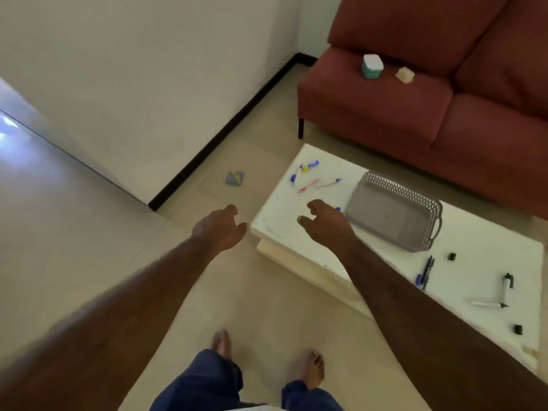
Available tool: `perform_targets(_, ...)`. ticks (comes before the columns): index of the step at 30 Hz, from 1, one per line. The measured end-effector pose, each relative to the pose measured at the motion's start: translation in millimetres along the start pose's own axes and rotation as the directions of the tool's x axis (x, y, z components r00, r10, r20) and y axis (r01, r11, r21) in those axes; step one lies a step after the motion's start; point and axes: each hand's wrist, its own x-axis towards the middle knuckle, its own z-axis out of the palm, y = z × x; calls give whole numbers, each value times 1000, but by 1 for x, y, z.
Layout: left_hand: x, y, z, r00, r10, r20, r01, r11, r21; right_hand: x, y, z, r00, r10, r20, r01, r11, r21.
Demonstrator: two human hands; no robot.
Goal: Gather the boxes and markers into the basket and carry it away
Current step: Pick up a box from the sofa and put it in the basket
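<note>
Both hands reached forward, holding nothing, toward a low white bench.

The left hand (219, 229) hung over the floor with fingers loosely curled; the right hand (324, 223) hovered over the bench (474, 262), fingers relaxed and apart. Just right of the right hand sat the grey perforated basket (394, 212), nothing in it. Beyond that hand lay coloured markers (308, 176); further to its right, dark markers (427, 272) and loose caps. Far beyond, on a red sofa (444, 114), stood a teal-and-white box (372, 66) beside a beige box (404, 75). No writing was legible.
</note>
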Motion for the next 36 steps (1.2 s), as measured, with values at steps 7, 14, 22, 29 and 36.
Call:
perform_targets(7, 31, -77, -45, 999, -36, -6, 36, 997, -61, 20, -74, 42, 996, 23, 83, -14, 994, -108)
perform_targets(14, 89, -180, -107, 1000, 8, -4, -8, 999, -40, 66, -155, 91, 992, 111, 58, -105, 990, -96)
perform_targets(22, 138, -239, -127, 995, 32, 100, -33, 999, 4, 107, -216, 128, 985, 163, 53, -159, 984, -75)
perform_targets(29, 212, -242, -144, 990, 47, 134, -48, 999, 5, 182, -233, 136, 969, 232, 86, -231, 973, -15)
perform_targets(36, 329, -232, -166, 977, 33, 212, -46, 997, 56, 300, -254, 134, 957, 265, 121, -277, 956, 97)
